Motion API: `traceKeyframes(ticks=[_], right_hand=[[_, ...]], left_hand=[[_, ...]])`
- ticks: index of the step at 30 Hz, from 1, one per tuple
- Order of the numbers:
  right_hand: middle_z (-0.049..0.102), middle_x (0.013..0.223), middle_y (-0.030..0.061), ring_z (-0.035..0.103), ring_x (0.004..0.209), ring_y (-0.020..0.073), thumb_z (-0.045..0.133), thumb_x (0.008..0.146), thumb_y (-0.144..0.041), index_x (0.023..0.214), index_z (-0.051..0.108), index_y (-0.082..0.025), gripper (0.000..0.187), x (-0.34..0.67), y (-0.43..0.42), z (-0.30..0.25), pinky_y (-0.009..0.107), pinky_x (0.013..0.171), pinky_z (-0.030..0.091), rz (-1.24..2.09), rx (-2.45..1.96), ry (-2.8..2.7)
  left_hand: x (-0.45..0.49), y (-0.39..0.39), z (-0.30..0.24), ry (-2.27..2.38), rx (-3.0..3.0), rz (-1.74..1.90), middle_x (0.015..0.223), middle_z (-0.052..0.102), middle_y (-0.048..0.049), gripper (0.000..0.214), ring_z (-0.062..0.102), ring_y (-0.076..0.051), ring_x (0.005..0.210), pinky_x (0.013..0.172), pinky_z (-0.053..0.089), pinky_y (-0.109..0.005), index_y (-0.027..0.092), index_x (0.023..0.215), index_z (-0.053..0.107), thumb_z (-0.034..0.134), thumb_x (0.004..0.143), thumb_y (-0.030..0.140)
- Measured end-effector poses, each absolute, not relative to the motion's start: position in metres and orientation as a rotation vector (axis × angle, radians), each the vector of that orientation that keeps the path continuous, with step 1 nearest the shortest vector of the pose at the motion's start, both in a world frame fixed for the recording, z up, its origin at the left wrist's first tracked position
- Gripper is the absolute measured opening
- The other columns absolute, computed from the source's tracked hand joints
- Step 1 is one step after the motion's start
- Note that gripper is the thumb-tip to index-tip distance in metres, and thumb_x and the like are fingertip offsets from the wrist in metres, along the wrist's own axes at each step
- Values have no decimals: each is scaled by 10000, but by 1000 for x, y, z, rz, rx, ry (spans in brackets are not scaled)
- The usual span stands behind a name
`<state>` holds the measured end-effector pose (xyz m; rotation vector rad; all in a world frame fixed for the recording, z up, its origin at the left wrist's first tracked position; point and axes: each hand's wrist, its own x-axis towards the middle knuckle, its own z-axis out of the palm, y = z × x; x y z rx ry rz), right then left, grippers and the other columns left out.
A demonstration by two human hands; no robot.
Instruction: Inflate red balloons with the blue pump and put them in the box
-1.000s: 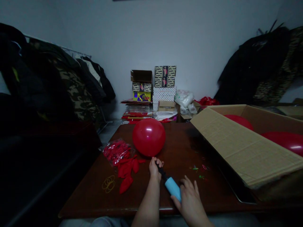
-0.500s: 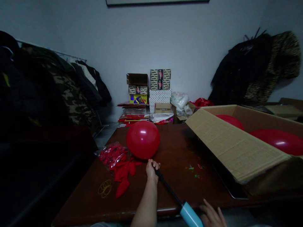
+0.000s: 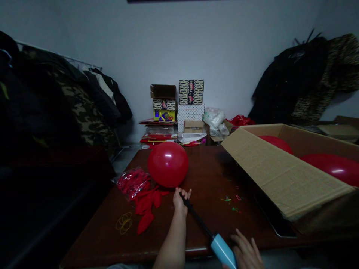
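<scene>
A round red balloon rests on the dark wooden table, its neck fitted on the black nozzle end of a hand pump. My left hand is closed around the balloon's neck and the pump tip. The pump's black rod is drawn out toward me, ending in a light blue handle. My right hand grips that handle near the table's front edge, fingers partly spread over it.
Flat red balloons and a clear bag of them lie left of my hand, with yellow rubber bands. Small coloured clips are scattered right. A big open cardboard box holds inflated red balloons. Stacked boxes stand behind.
The pump handle was pulled back toward me, extending the rod, and now sits slightly further in. The left hand stays on the balloon's neck.
</scene>
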<state>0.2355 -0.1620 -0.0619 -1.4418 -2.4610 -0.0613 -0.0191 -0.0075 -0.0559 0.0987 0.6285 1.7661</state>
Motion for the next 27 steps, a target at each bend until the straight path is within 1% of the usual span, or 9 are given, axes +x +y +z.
traceKeyframes(ticks=[3,11,14,19,23,27], right_hand=[[565,1182,102,436,1170,340,443,788,-581,903,632,-231,414,228,-157,-56,574,917,335,-45,-1451,-2456],[547,1191,138,382,1210,336,461,794,-515,965,625,-171,418,194,-148,-41,569,987,240,41,-1555,-2393],[539,1197,148,354,1227,334,486,773,-496,965,624,-149,420,179,-144,-29,558,1011,196,84,-1633,-2365],[523,1210,140,328,1245,308,462,779,-468,923,627,-154,383,157,-137,-6,525,1037,144,191,-1712,-2356],[505,1224,142,303,1259,299,429,789,-451,950,621,-141,398,143,-127,4,509,1049,108,248,-1734,-2362],[506,1222,139,299,1260,292,433,779,-425,984,616,-128,405,130,-117,9,486,1055,97,270,-1762,-2344]], left_hand=[[-19,-8,-56,640,111,1761,469,356,92,233,304,-49,357,801,467,-411,193,642,409,499,814,323],[-18,-9,-55,645,139,1762,453,366,92,246,308,-56,352,783,467,-404,197,635,398,490,818,333],[-17,-9,-55,638,144,1767,452,373,92,242,310,-58,353,791,462,-419,199,643,403,503,811,342],[-16,-10,-55,626,162,1770,452,380,91,247,323,-59,358,795,460,-423,198,639,408,529,793,347],[-16,-10,-55,630,162,1773,451,378,93,255,318,-56,355,778,465,-422,197,638,409,549,778,359],[-15,-10,-54,633,156,1770,449,378,90,253,316,-60,355,766,469,-415,199,639,410,538,784,363]])
